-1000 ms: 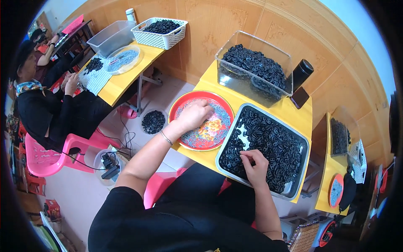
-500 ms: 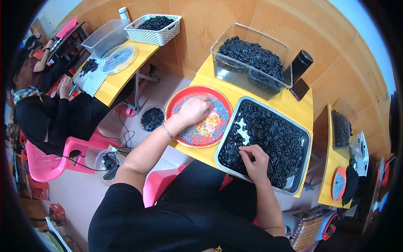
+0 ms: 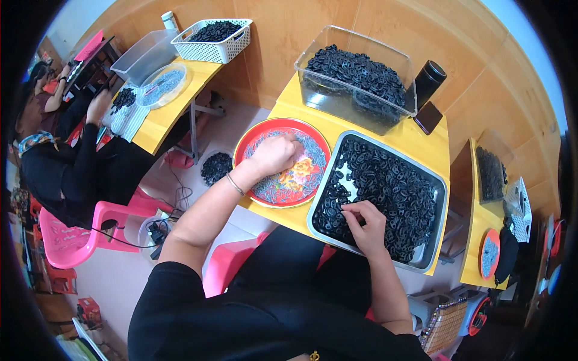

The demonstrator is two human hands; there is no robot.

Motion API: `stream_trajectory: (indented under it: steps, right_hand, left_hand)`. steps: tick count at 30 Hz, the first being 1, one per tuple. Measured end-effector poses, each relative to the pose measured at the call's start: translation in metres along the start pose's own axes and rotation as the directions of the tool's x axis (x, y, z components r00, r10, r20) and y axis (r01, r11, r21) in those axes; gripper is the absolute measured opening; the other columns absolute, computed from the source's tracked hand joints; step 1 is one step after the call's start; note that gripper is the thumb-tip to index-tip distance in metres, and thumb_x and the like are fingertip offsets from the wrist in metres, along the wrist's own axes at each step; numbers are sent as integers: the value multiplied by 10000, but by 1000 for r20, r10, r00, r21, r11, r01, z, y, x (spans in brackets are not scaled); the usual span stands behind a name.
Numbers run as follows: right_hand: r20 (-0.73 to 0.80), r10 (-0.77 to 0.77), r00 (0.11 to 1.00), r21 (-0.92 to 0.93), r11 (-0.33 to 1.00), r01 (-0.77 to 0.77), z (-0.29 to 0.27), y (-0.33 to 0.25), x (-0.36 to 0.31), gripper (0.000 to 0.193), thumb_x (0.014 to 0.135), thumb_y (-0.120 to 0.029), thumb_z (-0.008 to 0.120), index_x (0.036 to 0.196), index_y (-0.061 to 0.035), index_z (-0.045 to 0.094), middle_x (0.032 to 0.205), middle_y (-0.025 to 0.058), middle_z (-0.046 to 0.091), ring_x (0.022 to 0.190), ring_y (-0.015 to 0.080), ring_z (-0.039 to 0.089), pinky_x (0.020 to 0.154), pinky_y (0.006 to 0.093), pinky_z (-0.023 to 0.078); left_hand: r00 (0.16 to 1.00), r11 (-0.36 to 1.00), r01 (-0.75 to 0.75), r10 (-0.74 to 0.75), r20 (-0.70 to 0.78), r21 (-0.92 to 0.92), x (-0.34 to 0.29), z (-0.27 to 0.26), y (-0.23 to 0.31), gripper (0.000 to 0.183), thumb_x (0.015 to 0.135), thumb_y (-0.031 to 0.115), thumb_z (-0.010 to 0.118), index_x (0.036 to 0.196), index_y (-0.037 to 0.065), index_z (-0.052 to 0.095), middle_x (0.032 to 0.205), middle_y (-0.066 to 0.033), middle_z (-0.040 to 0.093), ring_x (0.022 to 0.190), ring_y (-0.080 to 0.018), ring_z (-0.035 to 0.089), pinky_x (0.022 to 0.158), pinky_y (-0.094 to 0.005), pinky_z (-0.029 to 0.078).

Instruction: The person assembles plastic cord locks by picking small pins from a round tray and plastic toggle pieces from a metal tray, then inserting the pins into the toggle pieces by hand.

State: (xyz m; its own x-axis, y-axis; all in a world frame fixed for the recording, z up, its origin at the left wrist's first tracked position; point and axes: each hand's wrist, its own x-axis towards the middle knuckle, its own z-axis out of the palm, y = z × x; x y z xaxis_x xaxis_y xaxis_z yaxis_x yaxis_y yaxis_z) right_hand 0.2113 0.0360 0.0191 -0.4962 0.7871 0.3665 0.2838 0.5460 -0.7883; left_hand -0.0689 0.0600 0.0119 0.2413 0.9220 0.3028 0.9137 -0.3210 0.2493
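Observation:
My left hand [image 3: 276, 155] reaches into a round red tray [image 3: 283, 123] with a flower pattern on its bottom. Small thin grey metal pieces [image 3: 313, 144] lie scattered there. Its fingers curl downward, with the tips hidden behind the hand, so what they hold cannot be seen. Over the near left part of a rectangular metal tray [image 3: 324, 180], my right hand [image 3: 367, 227] has thumb and forefinger pinched together. Anything between them is too small to name. Many small black oval pieces with holes [image 3: 397, 198] fill this tray, and a patch of bare bottom shows at its left.
Behind the trays stands a clear plastic bin [image 3: 355, 90] of black pieces, beside a black flask [image 3: 428, 81] and a dark phone [image 3: 427, 118]. A co-worker [image 3: 66, 162] sits at a yellow table [image 3: 153, 129] on the left. A floor container [image 3: 217, 168] holds black pieces.
The whole view has shifted slightly. Both my hands keep nearly the same places over their trays. The co-worker's hand at the left has risen a little toward the table.

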Motion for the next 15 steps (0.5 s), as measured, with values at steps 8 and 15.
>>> stream_trajectory:
  steps: [8,15]
  right_hand:
    - [-3,27,1000,3,1000,-27,-2,-5,2,90,724,-3,638,810,-28,646,694,43,565,566,94,526,495,197,400]
    - [-5,28,1000,23,999,-27,2,-12,6,90,723,-1,638,809,-26,645,700,40,566,569,88,524,494,196,397]
  left_hand:
    - [984,907,173,-171,41,-384,-5,-14,2,111,701,46,627,802,19,589,687,-105,590,642,-236,590,591,-328,472]
    - [942,777,260,-334,-25,-573,-23,-20,6,146,714,52,675,844,12,623,731,-60,625,624,-90,571,575,-248,469]
